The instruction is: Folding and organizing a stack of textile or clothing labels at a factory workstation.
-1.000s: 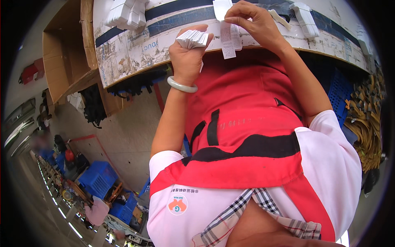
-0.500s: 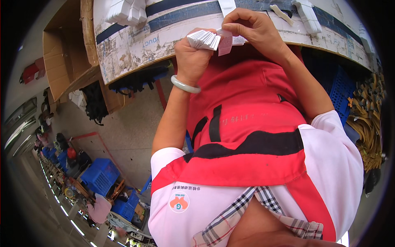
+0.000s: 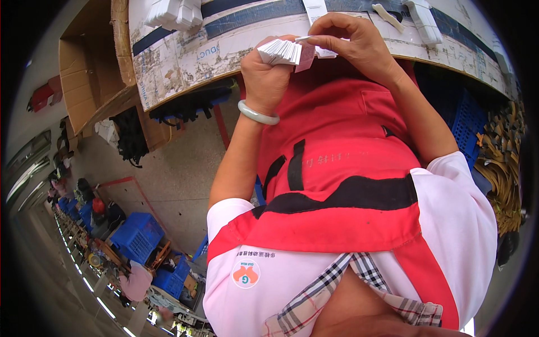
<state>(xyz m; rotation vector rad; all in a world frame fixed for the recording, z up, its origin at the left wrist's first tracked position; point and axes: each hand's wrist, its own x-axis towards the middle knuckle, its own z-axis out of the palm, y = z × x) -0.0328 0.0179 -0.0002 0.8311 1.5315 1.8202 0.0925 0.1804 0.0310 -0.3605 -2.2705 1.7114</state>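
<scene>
My left hand (image 3: 263, 81), with a pale bangle at the wrist, is closed round a fanned stack of folded white labels (image 3: 279, 51). A translucent, pinkish printed label (image 3: 306, 58) sticks out beside the stack on its right. Thumb and index finger of my right hand (image 3: 364, 49) pinch the edge of a thin white label (image 3: 303, 39) close to the stack's top right. Both hands are at the near edge of the worktable (image 3: 168, 73). A white printed strip (image 3: 315, 9) lies just beyond my right fingers.
Bundles of white labels (image 3: 174, 14) rest at the table's far left, and another bundle (image 3: 424, 22) at the right beside a small cream-coloured tool (image 3: 387, 17). An open cardboard box (image 3: 92, 67) stands left of the table. A blue crate (image 3: 466, 126) sits below on the right.
My right fingers have shifted slightly and now show a thin white label edge between them. The pinkish label has tilted, and both hands sit a little further right.
</scene>
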